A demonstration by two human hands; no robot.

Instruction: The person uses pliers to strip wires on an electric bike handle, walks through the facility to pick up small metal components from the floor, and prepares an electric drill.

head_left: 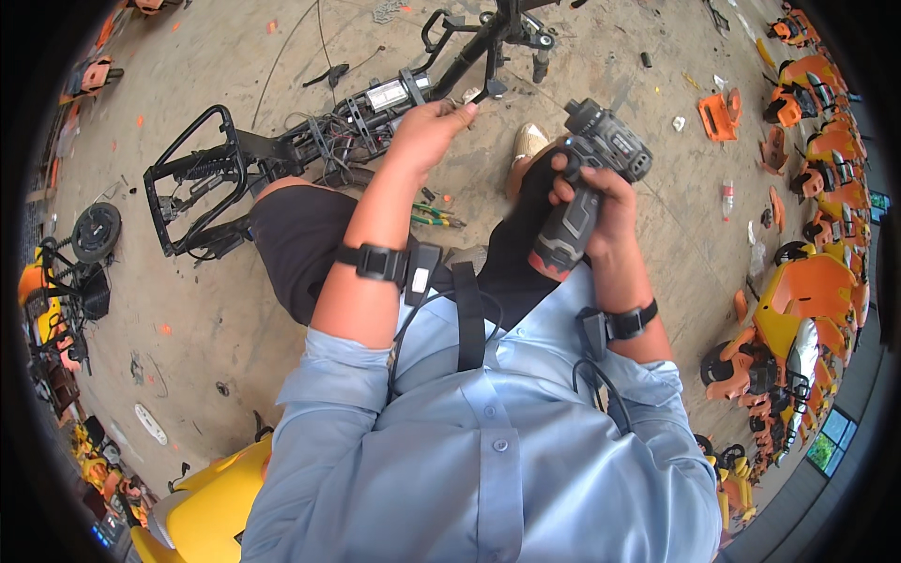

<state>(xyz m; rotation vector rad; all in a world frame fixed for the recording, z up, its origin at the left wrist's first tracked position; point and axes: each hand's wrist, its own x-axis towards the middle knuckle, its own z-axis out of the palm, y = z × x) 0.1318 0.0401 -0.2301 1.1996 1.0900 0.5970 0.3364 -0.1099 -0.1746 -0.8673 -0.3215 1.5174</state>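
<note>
A stripped black scooter frame (371,103) with exposed wiring and a silver box on it lies across the floor ahead and to the left. My left hand (432,136) is over its middle, thumb and fingers pinched together beside a black bracket (491,90) on the frame. Whatever those fingertips hold, if anything, is too small to name. In my right hand (615,206) is a black and grey cordless impact driver (605,145), gripped by its handle, its nose tilted up and to the left. The driver is held apart from the frame, above my right leg.
Pliers (437,218) with green and yellow handles lie on the floor between my legs. Orange plastic pieces (718,117) and a bottle (727,199) are scattered at right. Rows of orange and yellow scooters (812,291) line the right side. A yellow scooter body (211,497) stands close behind at left.
</note>
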